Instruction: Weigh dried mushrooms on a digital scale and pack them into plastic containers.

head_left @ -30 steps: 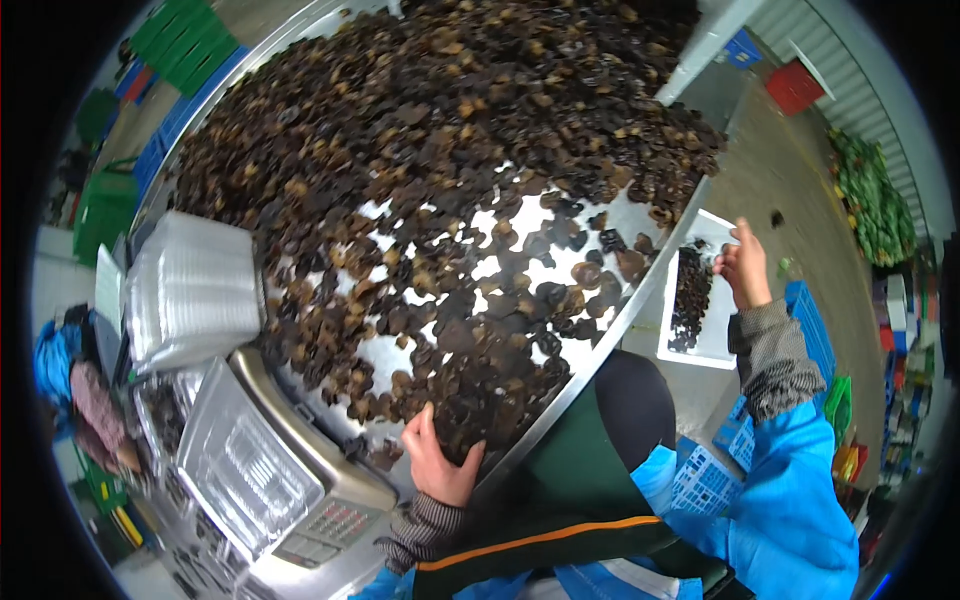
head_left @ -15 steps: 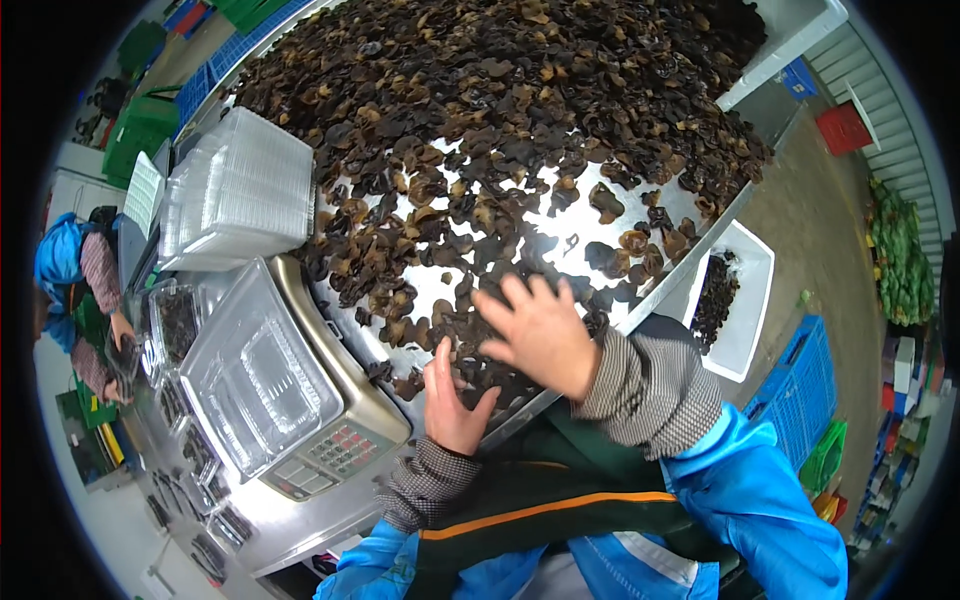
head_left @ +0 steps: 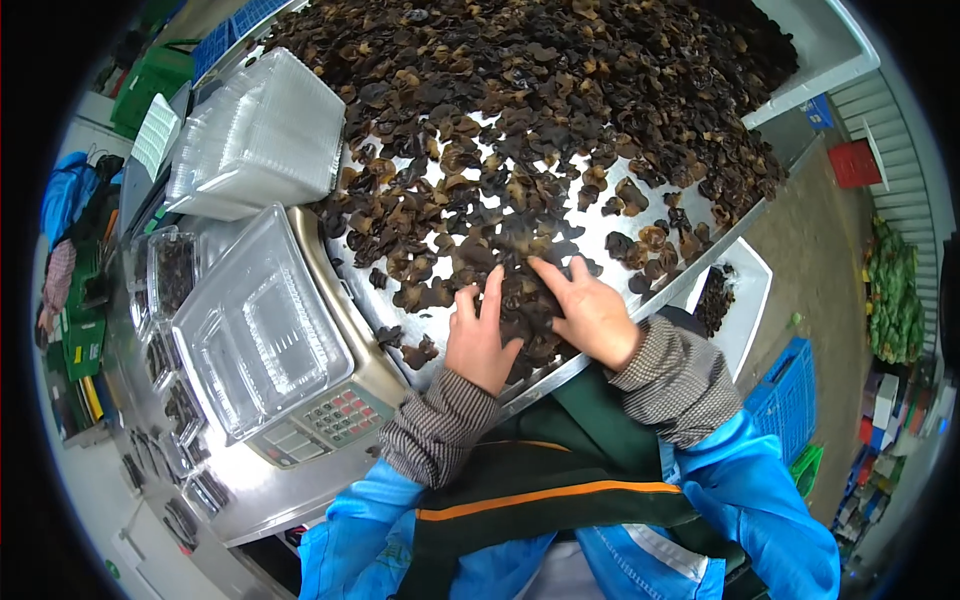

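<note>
Currently my left hand [head_left: 480, 335] and right hand [head_left: 592, 312] lie spread, gripping nothing, on dried mushrooms [head_left: 520, 255] at the tray's [head_left: 640, 215] near edge; raking risks spilling pieces over it

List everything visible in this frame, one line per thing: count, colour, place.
Dried fungus: a large heap, dark brown, spread over the metal table.
Empty trays: one stack, clear plastic, left of the heap.
Open tray: one, clear, on the scale.
Filled trays: several, clear with dark contents, far left.
White tub: one, holding some fungus, right of the table.
Crates: blue lower right, red upper right, green upper left.
Left hand: flat on the fungus, fingers spread.
Right hand: flat on the fungus beside it.
</note>
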{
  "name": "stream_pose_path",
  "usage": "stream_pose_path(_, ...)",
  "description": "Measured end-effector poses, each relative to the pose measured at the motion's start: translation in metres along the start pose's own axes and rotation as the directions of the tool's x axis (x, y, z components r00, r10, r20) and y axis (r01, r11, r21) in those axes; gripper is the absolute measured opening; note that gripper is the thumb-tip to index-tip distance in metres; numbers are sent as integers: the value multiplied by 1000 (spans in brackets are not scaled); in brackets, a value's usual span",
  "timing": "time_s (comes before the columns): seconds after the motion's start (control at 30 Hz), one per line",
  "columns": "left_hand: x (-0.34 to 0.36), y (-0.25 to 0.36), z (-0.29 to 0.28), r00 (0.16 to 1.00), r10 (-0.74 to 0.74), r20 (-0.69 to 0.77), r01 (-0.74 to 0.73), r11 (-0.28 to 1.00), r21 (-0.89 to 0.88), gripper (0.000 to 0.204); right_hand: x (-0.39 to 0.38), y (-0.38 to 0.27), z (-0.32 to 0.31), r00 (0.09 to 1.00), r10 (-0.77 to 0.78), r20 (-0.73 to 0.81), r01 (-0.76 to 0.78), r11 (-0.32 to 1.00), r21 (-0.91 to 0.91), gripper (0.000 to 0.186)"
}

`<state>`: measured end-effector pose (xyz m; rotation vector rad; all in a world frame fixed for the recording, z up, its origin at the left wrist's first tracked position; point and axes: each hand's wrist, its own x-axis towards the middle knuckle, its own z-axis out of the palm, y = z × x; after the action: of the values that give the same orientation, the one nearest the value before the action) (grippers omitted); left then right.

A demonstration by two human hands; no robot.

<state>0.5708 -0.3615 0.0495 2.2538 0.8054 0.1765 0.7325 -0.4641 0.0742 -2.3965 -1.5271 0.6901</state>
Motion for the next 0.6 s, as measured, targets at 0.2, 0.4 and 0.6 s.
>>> stream_pose_path(0.2, 20, -14, 14, 995, -69, -77, 41, 947, -319, 79, 26, -13, 24, 993, 115, 10, -92, 738, 669, 55)
stream_pose_path(0.4, 2, -7, -38, 971, -59, -231, -67, 862, -503, 68, 30, -62, -12, 994, 36, 102, -105, 566, 818, 51)
stream_pose_path(0.6, -26, -17, -163, 830, -6, -558, -192, 936, -296, 68, 80, -165, -42, 849, -442, -289, 524, 640, 562, 51)
